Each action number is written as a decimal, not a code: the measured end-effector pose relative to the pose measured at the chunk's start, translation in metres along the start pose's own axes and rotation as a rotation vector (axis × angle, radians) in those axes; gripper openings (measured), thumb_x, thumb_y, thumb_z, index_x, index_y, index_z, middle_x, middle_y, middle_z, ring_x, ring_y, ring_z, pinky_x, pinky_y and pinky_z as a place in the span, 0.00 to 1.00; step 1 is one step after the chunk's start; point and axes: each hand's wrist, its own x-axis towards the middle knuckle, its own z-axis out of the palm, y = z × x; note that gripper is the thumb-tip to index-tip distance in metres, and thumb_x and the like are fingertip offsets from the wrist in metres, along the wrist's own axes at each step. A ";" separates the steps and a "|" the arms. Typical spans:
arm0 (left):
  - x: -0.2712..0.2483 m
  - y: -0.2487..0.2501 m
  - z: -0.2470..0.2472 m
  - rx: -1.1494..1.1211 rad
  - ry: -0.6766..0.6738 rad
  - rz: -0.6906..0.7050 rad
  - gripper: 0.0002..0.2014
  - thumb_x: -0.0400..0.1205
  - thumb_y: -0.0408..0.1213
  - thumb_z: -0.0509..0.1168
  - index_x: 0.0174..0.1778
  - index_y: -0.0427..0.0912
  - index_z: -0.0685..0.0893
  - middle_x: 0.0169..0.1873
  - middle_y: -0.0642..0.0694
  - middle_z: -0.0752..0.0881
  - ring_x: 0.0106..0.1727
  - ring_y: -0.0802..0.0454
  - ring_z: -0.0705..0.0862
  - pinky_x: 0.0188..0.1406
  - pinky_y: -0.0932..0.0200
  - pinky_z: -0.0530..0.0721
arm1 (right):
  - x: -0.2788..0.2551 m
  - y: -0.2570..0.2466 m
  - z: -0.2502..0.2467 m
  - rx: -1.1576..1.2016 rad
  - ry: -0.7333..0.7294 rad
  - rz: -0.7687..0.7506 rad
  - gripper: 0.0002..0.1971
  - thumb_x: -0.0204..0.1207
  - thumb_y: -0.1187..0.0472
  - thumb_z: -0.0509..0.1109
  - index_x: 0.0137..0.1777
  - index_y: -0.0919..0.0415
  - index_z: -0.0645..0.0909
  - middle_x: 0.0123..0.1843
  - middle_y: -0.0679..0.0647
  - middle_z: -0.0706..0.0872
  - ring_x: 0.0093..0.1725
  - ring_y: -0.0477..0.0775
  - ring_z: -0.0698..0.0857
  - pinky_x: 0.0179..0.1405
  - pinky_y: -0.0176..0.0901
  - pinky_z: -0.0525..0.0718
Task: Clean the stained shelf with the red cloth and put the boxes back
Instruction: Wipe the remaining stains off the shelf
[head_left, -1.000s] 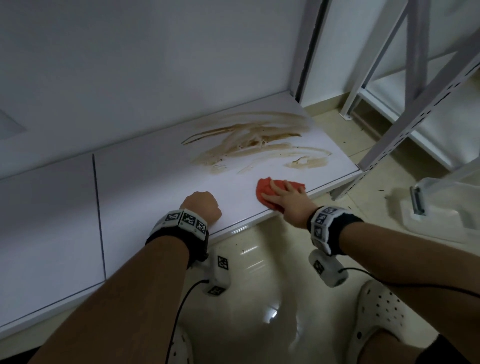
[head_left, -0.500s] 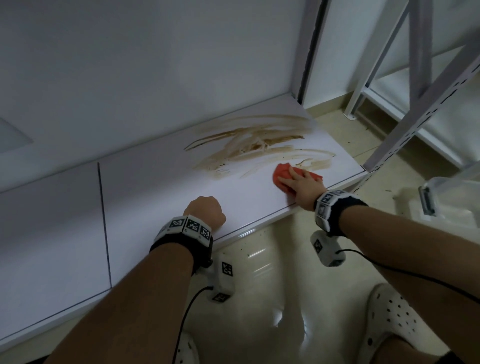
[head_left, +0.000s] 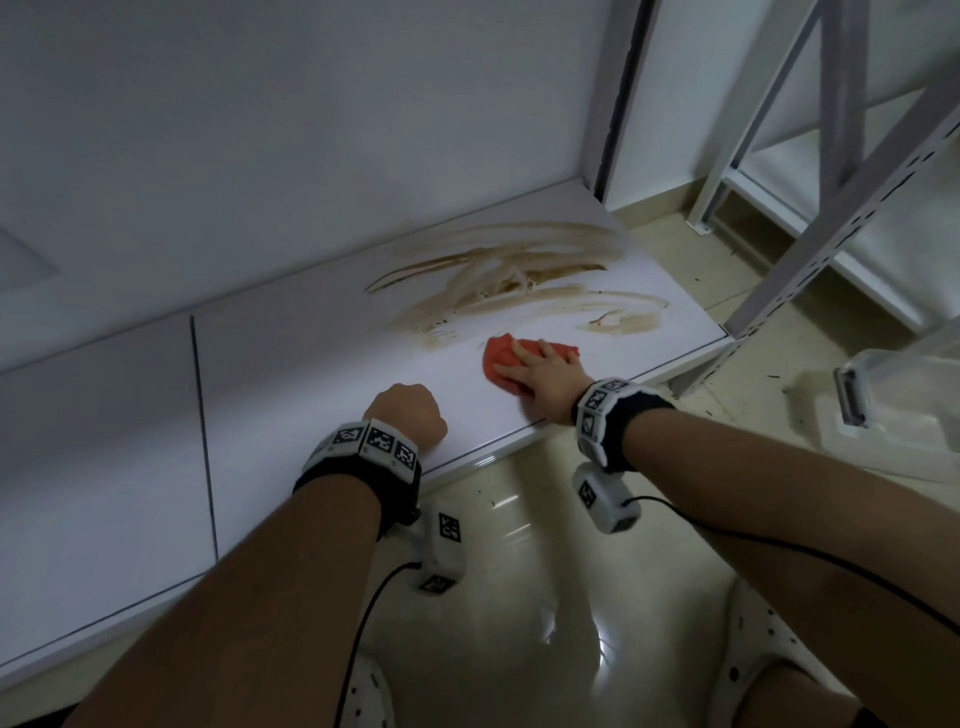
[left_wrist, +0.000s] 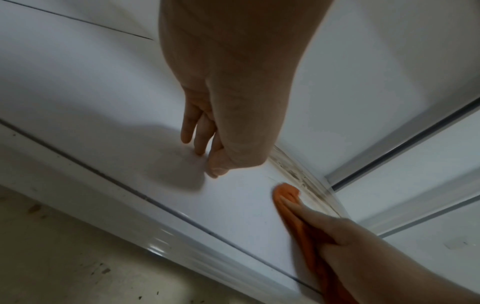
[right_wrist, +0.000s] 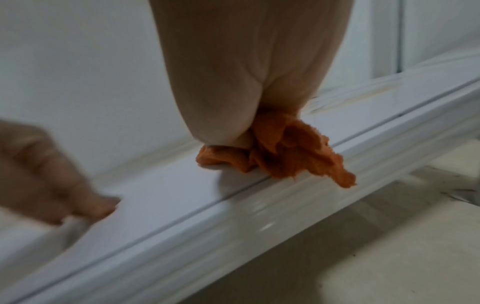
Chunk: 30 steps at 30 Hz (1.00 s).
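Observation:
A low white shelf (head_left: 311, 374) carries brown smeared stains (head_left: 519, 280) across its right half. The red cloth (head_left: 501, 358) lies crumpled on the shelf just in front of the stains. My right hand (head_left: 545, 371) presses down on it with its fingers flat and spread. In the right wrist view the cloth (right_wrist: 285, 152) bunches out from under my palm at the shelf's front lip. My left hand (head_left: 408, 410) rests on the shelf to the left as a fist, holding nothing. Its curled fingertips (left_wrist: 200, 150) touch the board.
A clear plastic box (head_left: 893, 410) with a latch stands on the tiled floor (head_left: 519, 571) at the right. A white metal rack upright (head_left: 831, 208) rises at the shelf's right end. A dark seam (head_left: 202, 415) divides the shelf boards. My white clogs (head_left: 753, 675) are below.
My right hand first pushed the cloth right toward the small stain patch, then swept it back left along the shelf front. The left fist has stayed in place.

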 end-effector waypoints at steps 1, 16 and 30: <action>0.001 -0.001 0.000 -0.007 0.000 0.002 0.15 0.76 0.34 0.61 0.54 0.41 0.89 0.56 0.47 0.88 0.58 0.47 0.85 0.60 0.57 0.83 | -0.001 0.011 -0.004 0.022 0.008 0.040 0.36 0.79 0.61 0.60 0.81 0.37 0.51 0.86 0.50 0.40 0.84 0.66 0.44 0.78 0.74 0.47; -0.003 0.004 0.001 0.036 0.013 -0.011 0.13 0.76 0.35 0.61 0.51 0.40 0.89 0.53 0.46 0.89 0.52 0.49 0.85 0.54 0.58 0.83 | -0.014 -0.018 0.016 -0.084 -0.004 -0.116 0.34 0.82 0.63 0.59 0.82 0.38 0.49 0.86 0.51 0.41 0.83 0.68 0.43 0.78 0.76 0.45; -0.002 0.005 -0.005 0.066 -0.041 0.016 0.12 0.74 0.31 0.60 0.24 0.41 0.73 0.30 0.46 0.80 0.39 0.46 0.81 0.39 0.59 0.80 | -0.035 0.040 0.007 0.005 -0.003 0.166 0.39 0.78 0.70 0.58 0.82 0.39 0.47 0.86 0.51 0.39 0.83 0.69 0.44 0.78 0.74 0.50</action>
